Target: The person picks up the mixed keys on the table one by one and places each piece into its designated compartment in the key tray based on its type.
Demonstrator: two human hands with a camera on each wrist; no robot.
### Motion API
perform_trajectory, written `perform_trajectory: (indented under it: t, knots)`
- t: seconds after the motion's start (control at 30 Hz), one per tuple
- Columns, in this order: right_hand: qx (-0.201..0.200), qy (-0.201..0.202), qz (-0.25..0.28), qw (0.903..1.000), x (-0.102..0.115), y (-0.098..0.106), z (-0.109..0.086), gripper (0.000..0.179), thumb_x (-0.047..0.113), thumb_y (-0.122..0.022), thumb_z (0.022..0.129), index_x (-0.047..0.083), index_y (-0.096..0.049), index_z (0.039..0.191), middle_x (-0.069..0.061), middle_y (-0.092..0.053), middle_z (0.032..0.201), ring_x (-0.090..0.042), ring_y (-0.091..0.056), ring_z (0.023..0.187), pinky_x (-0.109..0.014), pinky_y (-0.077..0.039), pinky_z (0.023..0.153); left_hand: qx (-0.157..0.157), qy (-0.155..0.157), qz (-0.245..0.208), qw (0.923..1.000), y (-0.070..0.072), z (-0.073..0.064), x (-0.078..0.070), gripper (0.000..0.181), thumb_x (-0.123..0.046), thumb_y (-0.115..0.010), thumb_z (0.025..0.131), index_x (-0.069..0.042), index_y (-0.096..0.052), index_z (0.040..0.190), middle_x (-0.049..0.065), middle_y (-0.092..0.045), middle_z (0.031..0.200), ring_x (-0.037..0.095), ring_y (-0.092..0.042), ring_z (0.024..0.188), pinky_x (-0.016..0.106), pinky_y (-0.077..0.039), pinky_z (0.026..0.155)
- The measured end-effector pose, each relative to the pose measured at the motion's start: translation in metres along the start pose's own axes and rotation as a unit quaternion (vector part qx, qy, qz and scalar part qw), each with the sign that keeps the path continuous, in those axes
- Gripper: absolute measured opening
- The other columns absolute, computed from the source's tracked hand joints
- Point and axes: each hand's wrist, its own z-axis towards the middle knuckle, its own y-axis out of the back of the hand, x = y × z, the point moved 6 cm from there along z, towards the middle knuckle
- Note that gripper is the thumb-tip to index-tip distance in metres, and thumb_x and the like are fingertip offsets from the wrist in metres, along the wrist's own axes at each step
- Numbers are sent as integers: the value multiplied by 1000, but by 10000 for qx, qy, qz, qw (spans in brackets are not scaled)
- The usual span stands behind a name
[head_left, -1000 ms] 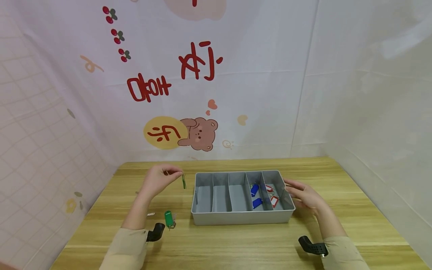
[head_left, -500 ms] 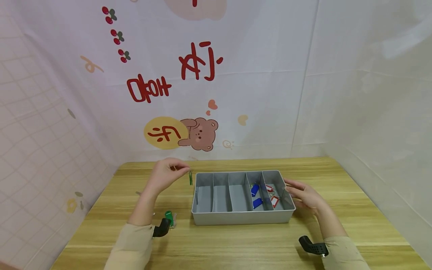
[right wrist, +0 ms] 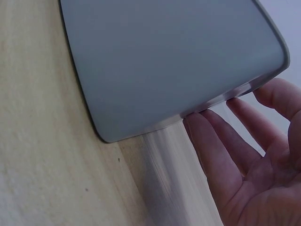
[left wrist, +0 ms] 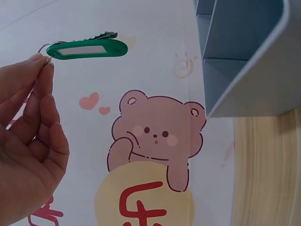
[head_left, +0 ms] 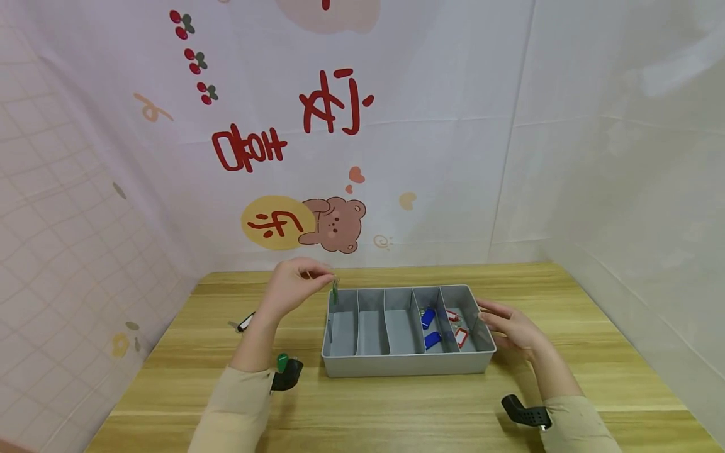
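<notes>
My left hand [head_left: 294, 286] pinches the ring of a green key tag [left wrist: 87, 49] between thumb and fingertips. A toothed key [left wrist: 112, 35] shows behind the tag. In the head view, tag and key hang over the back left corner of a grey divided box [head_left: 408, 366], overlapping its leftmost compartment. At the box's right end, my right hand [head_left: 512, 327] rests its fingertips against the outer wall, the thumb near the rim. Blue key tags [head_left: 432, 340] lie in the second compartment from the right, red-framed key tags [head_left: 461, 338] in the rightmost one.
On the wooden table [head_left: 408, 415], a second green key tag [head_left: 282, 362] is partly hidden behind the black left wrist camera [head_left: 287, 375]. A black-and-white key tag [head_left: 246, 322] with a key lies left of my left forearm. A printed cloth [head_left: 430, 138] hangs behind the table.
My left hand has carried the green key tag rightward and slightly up, from beside the box to its back left corner. The black-and-white tag has come into sight. My right hand stays put.
</notes>
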Motion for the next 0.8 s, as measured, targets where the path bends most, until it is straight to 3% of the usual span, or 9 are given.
perform_trajectory:
  t: [0.27,0.6,0.8]
  knots:
    - [-41,-46,11,10000,-1,1,1,63,16,-53,104,-8,-22,153,-16,-56,133,-18,-64,105,-40,-55,86,95,-59,-50,9999,-12,8,-10,5,-15,-78,87,-13,-80,90,-4,-69,84,17,-58,75,33,-50,66]
    - [-70,-105,-41,9999,-1,1,0,64,18,-54,104,-6,-23,153,-18,-53,136,-19,-63,106,-40,-55,87,167,-87,-573,9982,-30,17,-22,8,-13,-78,87,-10,-80,93,-2,-70,85,19,-58,74,31,-49,63]
    - [-95,-87,-103,9999,-1,0,1,64,18,-54,104,-6,-22,154,-22,-50,139,-19,-63,108,-40,-54,88,173,-221,-620,9977,-41,22,-28,8,-13,-79,86,-10,-80,93,-3,-69,84,18,-58,74,30,-50,63]
